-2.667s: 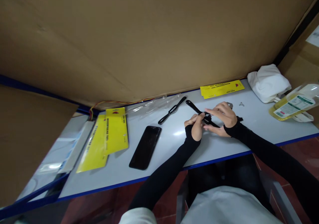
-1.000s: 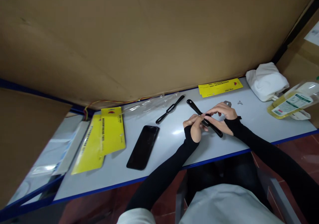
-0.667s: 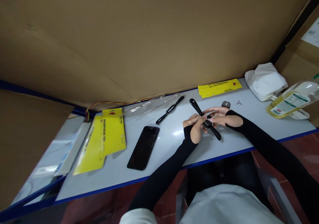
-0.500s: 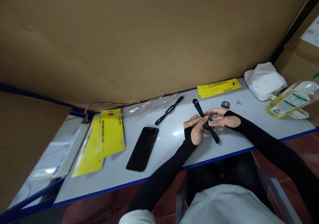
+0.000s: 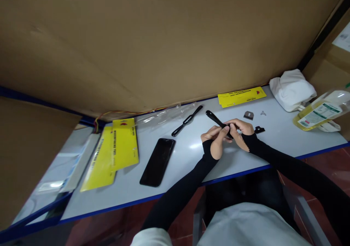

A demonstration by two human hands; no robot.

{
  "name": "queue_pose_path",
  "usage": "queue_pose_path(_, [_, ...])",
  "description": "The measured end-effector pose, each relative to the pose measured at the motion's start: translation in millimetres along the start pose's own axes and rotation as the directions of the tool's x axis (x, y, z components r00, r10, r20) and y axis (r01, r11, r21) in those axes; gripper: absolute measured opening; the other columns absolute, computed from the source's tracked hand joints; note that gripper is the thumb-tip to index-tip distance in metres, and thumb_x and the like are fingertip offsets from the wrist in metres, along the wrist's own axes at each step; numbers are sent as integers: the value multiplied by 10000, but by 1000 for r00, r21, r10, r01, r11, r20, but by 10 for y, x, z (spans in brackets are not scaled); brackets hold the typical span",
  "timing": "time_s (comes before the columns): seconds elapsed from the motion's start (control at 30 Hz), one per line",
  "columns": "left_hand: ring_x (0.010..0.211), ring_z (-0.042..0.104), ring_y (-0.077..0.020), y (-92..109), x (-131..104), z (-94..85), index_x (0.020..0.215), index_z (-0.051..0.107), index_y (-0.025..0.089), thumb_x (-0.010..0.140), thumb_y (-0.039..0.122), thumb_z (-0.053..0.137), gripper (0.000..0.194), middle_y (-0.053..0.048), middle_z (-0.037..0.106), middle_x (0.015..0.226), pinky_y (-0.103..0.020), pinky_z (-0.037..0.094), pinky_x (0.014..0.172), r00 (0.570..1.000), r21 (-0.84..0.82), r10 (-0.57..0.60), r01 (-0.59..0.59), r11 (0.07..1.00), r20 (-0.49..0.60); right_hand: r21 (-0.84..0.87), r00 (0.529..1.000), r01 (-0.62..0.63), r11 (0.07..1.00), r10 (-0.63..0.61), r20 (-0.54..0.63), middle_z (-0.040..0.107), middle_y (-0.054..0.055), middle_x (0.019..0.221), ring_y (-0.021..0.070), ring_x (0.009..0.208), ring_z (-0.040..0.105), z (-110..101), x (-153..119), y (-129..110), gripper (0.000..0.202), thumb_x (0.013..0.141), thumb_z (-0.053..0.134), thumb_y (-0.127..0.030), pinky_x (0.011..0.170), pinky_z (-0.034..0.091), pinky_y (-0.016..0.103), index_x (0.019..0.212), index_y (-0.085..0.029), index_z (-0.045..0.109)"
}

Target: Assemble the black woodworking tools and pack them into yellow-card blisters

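Note:
My left hand (image 5: 214, 138) is closed around the middle of a black spokeshave (image 5: 214, 117), its fingers and thumb pressed on the body. From the other side my right hand (image 5: 240, 130) grips the same middle part. One handle sticks out toward the far left; the centre and the other handle are mostly hidden by my fingers. Just beyond my right wrist lies a small black metal piece (image 5: 259, 129). A slotted steel blade (image 5: 248, 115) and a small three-armed metal part (image 5: 263, 113) rest farther back on the table.
Left of my hands are a second black spokeshave body (image 5: 187, 120) and a phone (image 5: 157, 162). Yellow cards (image 5: 124, 144) lie at left, another yellow card (image 5: 242, 97) at the back. Clear plastic packaging (image 5: 164, 116), white cloth (image 5: 292, 89) and a bottle of yellow liquid (image 5: 318, 113) stand around.
The spokeshave has turned in my hands, its far handle swinging left and the near handle dropping out of sight. My right hand has shifted, and the small black piece beside its wrist now shows.

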State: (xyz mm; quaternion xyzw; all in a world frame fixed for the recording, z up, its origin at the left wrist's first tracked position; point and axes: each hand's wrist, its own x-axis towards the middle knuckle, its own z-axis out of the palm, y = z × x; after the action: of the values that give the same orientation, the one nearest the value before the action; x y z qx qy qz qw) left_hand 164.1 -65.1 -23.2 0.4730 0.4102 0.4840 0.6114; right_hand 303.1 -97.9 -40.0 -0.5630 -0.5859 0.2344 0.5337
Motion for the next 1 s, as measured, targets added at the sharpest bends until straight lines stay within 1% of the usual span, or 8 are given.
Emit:
queue_pose_path(0.17, [443,595,-108,36,17,-14,571,718,187,813,493,842,409,1,614,658,-263,483,468,995,87,96,-92,992,-39,441,948,-256,860,135,288,788,83,1088,213,962,757,-141,113,60,398,944,739,-490,880,635,367,1215,-199,754])
queue_pose_path(0.27, [422,554,-89,-16,24,-37,589,733,186,830,504,833,411,0,607,651,-249,429,428,986,178,163,-155,972,-32,556,873,-410,724,135,468,767,92,1114,230,1006,752,-223,174,89,515,844,859,-450,897,642,403,1258,-183,709])
queue_pose_path(0.33, [420,550,-90,-62,22,-42,636,765,188,839,516,823,389,2,596,647,-245,413,409,984,206,177,-172,963,-9,574,846,-463,675,145,513,753,78,1057,226,971,749,-242,190,100,547,771,922,-450,873,648,406,1188,-176,696])
queue_pose_path(0.43, [414,563,-102,-110,30,-38,645,767,183,833,544,819,410,2,603,640,-246,419,399,992,177,129,-128,976,7,529,875,-419,738,173,452,725,53,983,191,873,721,-200,167,89,551,754,928,-521,807,637,367,1110,-183,679])
queue_pose_path(0.57, [432,606,-129,-108,58,-46,580,721,172,844,578,795,490,-5,618,603,-260,484,456,998,135,58,-59,989,10,346,970,-212,914,152,192,726,61,963,170,828,686,-71,77,25,449,885,789,-596,754,582,311,1062,-192,702])
queue_pose_path(0.77, [449,615,-123,-38,13,-34,606,730,170,890,524,771,455,-9,631,639,-261,508,488,986,169,167,-170,971,27,26,999,-12,1000,14,-49,769,68,957,175,785,684,51,-43,-51,306,1020,622,-502,775,566,332,1081,-216,713])
queue_pose_path(0.87, [447,604,-113,-25,1,-17,591,721,172,904,512,761,464,-12,629,634,-255,508,491,973,180,228,-228,957,17,96,997,-71,993,74,-32,755,67,955,170,793,695,46,-42,-39,306,1062,549,-481,793,592,330,1105,-215,693])
queue_pose_path(1.0, [406,536,-88,-43,59,-53,520,649,176,886,528,773,522,10,560,581,-241,449,431,976,202,220,-214,956,-6,412,962,-260,873,197,189,706,66,1027,184,896,710,-36,41,38,351,968,696,-500,842,625,347,1167,-213,663])
